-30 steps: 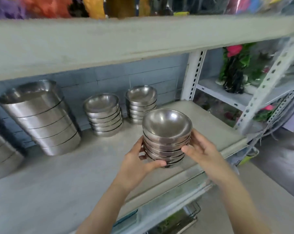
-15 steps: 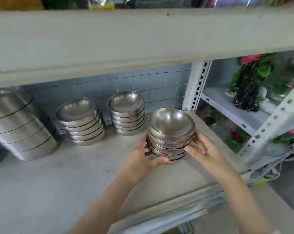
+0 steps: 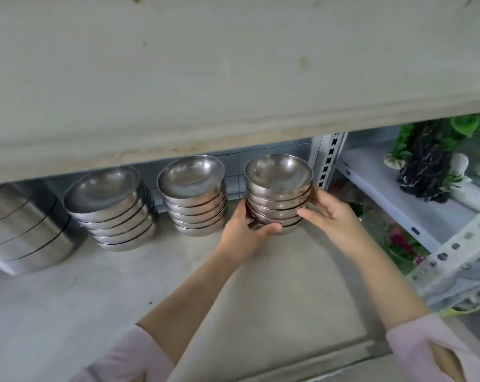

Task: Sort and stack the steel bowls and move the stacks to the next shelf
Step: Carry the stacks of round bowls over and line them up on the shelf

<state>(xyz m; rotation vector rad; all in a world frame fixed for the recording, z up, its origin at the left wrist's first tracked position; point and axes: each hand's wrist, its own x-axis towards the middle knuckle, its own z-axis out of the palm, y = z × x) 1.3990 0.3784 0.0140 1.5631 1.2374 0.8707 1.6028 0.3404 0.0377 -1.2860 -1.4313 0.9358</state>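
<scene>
Bowl stack (image 3: 278, 193) beside neighbouring stack (image 3: 194, 195)

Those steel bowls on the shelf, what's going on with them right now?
A person is holding a stack of small steel bowls with both hands, the left hand cupped low on its near side and the right hand against its right side. The stack is at the back of the shelf, beside two similar stacks and some larger bowls further left. Whether it is set down yet is unclear.
</scene>
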